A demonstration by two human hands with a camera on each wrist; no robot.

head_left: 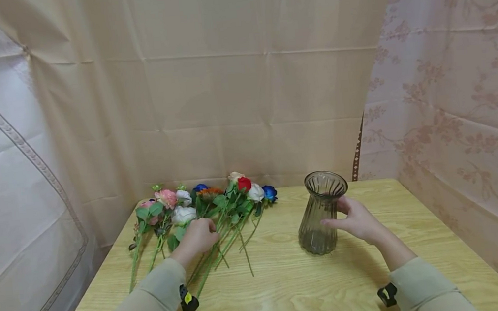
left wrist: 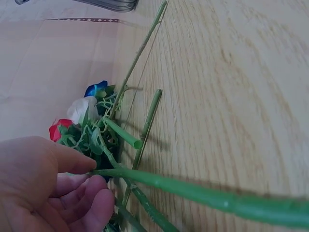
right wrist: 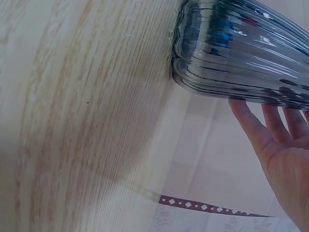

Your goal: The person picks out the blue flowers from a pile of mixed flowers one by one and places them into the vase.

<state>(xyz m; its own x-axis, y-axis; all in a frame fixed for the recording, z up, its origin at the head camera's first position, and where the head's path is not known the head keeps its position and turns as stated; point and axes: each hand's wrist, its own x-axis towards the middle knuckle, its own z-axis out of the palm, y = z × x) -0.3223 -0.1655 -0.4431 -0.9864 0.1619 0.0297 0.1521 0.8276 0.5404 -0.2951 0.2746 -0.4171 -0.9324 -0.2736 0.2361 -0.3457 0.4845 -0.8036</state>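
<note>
A ribbed, smoky glass vase with a flared rim stands upright on the wooden table. My right hand holds it from the right, thumb across the front and fingers behind. In the right wrist view, fingertips touch the vase's ribbed side. To the left, my left hand is over the flower stems. The left wrist view shows it pinching one green flower stem between thumb and finger; which bloom that stem bears is hidden. Other cut stems lie close beside it.
Flowers lie spread at the table's back left: pink, white, orange, red and blue. A beige curtain hangs behind the table. Patterned cloth hangs at the right.
</note>
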